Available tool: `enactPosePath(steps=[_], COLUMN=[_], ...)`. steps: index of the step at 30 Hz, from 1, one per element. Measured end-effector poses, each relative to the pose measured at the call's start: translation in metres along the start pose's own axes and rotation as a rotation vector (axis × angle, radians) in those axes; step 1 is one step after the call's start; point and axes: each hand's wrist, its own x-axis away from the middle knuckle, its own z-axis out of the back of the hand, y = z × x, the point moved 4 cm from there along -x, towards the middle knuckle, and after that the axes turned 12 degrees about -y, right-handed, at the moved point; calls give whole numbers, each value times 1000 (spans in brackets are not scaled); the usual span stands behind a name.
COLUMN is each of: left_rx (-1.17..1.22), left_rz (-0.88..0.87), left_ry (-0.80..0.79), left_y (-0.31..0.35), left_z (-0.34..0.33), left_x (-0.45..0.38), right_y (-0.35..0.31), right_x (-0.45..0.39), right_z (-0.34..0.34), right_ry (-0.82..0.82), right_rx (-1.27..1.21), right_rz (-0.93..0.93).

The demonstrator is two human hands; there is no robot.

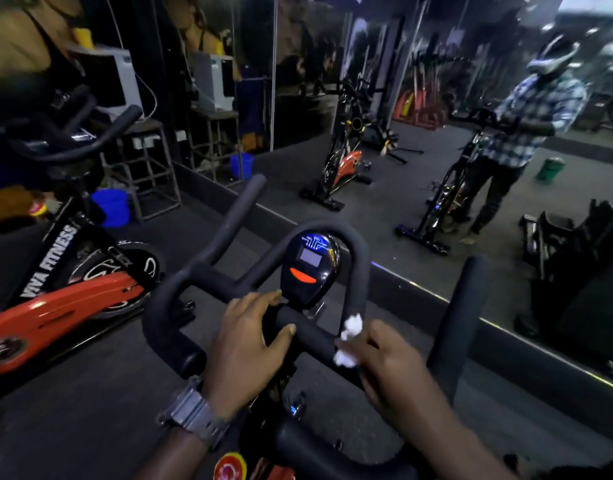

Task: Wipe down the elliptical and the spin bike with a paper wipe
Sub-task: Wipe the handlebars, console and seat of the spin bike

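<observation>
Wipe: white, crumpled paper, pressed against black foam-padded handlebar of spin bike, just right of console. Right hand: fingers clenched around wipe and bar. Left hand: fingers curled over bar centre, thumb on padding. Console: glossy black oval, grey screen, orange button. Handlebar: matte, tubular, looped.

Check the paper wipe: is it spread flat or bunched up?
Bunched up: the paper wipe shows as crumpled white tufts in the right hand, pressed against the handlebar.
</observation>
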Motion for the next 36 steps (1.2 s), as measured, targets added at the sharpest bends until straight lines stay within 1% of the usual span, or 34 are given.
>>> enactPosePath(steps=[1,2,3,4,6,8,11,12,14,16,18,20,23,25,26,27,31,32,33,34,36], left_rx=[25,53,84,117,169,204,270,275,279,288,294,304,323,324,322,324,342,343,347,353,372], left_rz=[-5,-10,-12,-5,20,29,4,-14,-38,-38,-56,-64,-72,-85,-88,-93,-119,-111,-102,-91,-77], left_ry=[-1,-9,-21,-24,-28,-55,-82,-102,-132,-143,-148,-165,-185,-192,-201,-210,-210,-214,-220,-226,-229], left_y=[-2,-2,-3,-5,-12,-17,-23,-23,-24,-24,-23,-26,-34,-36,-37,-36,-30,-31,-32,-33,-35], left_z=[2,1,1,2,5,5,8,8,6,5,7,8,6,3,2,0,2,3,3,3,2], left_x=[-6,-11,-16,-20,-30,-38,-38,-38,-40,-41,-40,-38,-33,-32,-32,-32,-36,-37,-37,-37,-37], right_y=[-4,-2,4,11,28,15,-28,-29,-9,14,24,17,-8,-3,6,17,61,61,55,47,36], right_x=[2,-8,-24,-45,-71,-54,6,7,-29,-73,-90,-66,1,16,5,-12,-87,-91,-85,-73,-49], right_z=[-2,3,16,31,45,28,4,5,19,37,43,33,13,0,-2,-1,-6,-11,-19,-27,-34], right_ry=[-7,1,48,154,283,271,182,175,284,377,426,420,397,367,356,344,244,222,152,58,-83], right_rx=[-3,-32,-106,-57,-56,-93,-155,-177,-89,-101,-136,-141,-262,-269,-275,-420,-1494,-1701,-1839,-1918,-1925], right_rz=[46,26,-34,-89,-207,-244,-169,-159,-225,-338,-372,-369,-362,-431,-481,-521,-587,-621,-656,-681,-673])
